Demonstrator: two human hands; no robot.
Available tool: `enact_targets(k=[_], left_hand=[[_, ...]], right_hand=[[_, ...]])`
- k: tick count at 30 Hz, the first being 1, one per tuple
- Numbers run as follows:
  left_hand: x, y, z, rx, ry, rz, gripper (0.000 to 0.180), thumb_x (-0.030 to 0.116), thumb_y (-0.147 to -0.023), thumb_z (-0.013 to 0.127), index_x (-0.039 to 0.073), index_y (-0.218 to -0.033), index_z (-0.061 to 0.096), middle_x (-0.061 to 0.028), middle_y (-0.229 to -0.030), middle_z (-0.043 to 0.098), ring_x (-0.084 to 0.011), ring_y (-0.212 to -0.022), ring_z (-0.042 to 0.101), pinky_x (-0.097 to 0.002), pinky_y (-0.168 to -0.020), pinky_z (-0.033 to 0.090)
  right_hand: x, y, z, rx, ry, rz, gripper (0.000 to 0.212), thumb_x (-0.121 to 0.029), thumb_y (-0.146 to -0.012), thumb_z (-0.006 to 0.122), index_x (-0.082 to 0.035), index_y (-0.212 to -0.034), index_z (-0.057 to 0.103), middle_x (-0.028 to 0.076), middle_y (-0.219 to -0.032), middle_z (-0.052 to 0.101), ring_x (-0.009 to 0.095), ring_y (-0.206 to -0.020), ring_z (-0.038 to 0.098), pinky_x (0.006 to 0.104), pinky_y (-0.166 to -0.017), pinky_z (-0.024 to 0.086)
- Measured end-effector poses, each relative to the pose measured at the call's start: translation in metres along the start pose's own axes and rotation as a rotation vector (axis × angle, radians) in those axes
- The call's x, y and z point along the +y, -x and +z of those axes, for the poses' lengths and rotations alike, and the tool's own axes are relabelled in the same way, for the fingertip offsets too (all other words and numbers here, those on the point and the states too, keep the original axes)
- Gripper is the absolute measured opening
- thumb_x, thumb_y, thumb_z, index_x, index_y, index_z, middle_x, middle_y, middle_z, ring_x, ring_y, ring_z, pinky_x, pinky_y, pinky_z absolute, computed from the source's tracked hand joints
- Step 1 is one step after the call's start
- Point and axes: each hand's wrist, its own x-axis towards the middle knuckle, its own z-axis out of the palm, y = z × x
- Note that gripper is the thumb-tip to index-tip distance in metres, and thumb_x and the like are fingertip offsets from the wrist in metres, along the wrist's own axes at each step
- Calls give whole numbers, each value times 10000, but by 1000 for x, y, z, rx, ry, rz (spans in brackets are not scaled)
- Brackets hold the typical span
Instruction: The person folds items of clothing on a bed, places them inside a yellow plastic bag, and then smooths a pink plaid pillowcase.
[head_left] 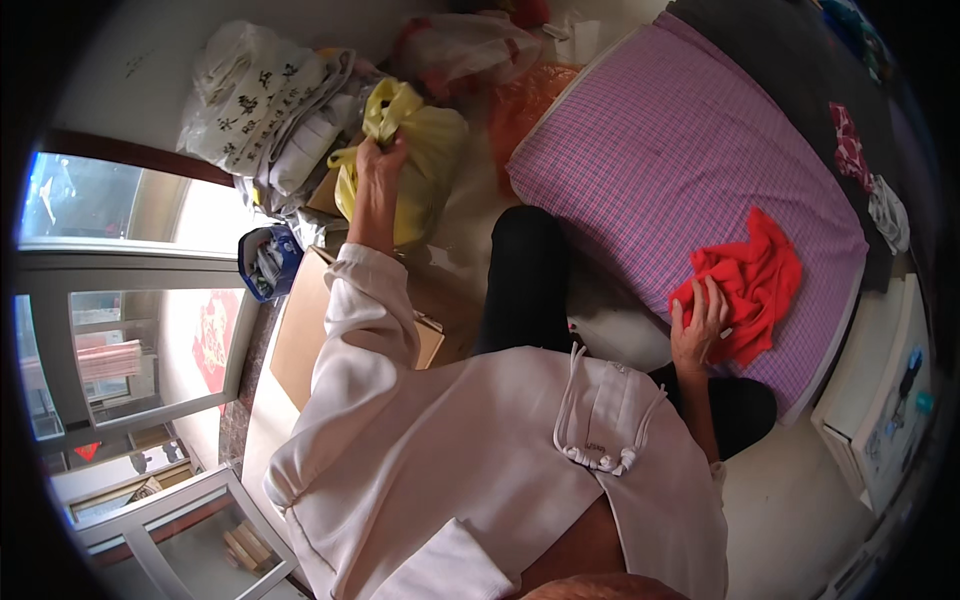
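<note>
Gripping a bulging yellow plastic bag (438, 145) — left hand (379, 162) closed, right hand (702, 325) loosely open on crumpled, bright red cloth (762, 272)

The bare left hand (383, 157) reaches far ahead, curled up tight — the bare right hand (700, 322) lies palm down, its fingers (713, 297) softly bent.

- just left of the yellow bag (437, 140), i see bold black characters (262, 112) on a white plastic bag (238, 55).
- below and farther left of the yellow bag, a red sheet (213, 345) bears a gold design i can't read.
- below and right of it, small dark lettering (595, 447) marks the pale shirt (480, 430), too tiny for me.
</note>
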Motion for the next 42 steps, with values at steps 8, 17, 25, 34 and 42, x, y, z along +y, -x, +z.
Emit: enact_targets(k=[8,17,25,34,42], left_hand=[[-6,-89,-52,205,-41,27,277,166,-966,385,71,-1106,604,-92,-1095,643,-292,-972,628,-462,-824,536],[-13,-193,-29,254,-206,-15,299,213,-968,367,75,-1168,543,-114,-1139,583,-341,-1004,574,-527,-799,520],[-39,-203,-119,27,-1145,28,767,472,-849,583,75,-1430,279,-105,-1455,300,-310,-1276,352,-454,-1028,319],[-92,-161,-81,439,-1370,289,806,284,-752,745,51,-1388,309,-147,-1329,445,-293,-1144,488,-447,-918,451],[-228,-19,-7,-832,-1905,431,515,307,-865,613,-23,-1246,508,-162,-1180,581,-268,-1038,573,-325,-879,463]], right_hand=[[26,-7,-2,-110,194,107,516,-191,-783,674,-78,-1259,511,143,-1340,442,342,-1195,419,458,-996,333],[34,-7,10,-184,347,95,500,-213,-783,660,-93,-1249,525,132,-1334,459,336,-1194,434,456,-979,332],[27,-14,7,-293,320,169,532,-179,-762,673,-79,-1256,504,158,-1336,449,351,-1207,424,476,-987,314],[25,-19,-4,-269,209,197,571,-229,-735,702,-95,-1257,515,145,-1331,446,337,-1206,415,456,-983,320],[69,-33,-32,94,393,582,980,-474,-611,787,-94,-1387,324,262,-1368,349,431,-1208,395,508,-997,330]])
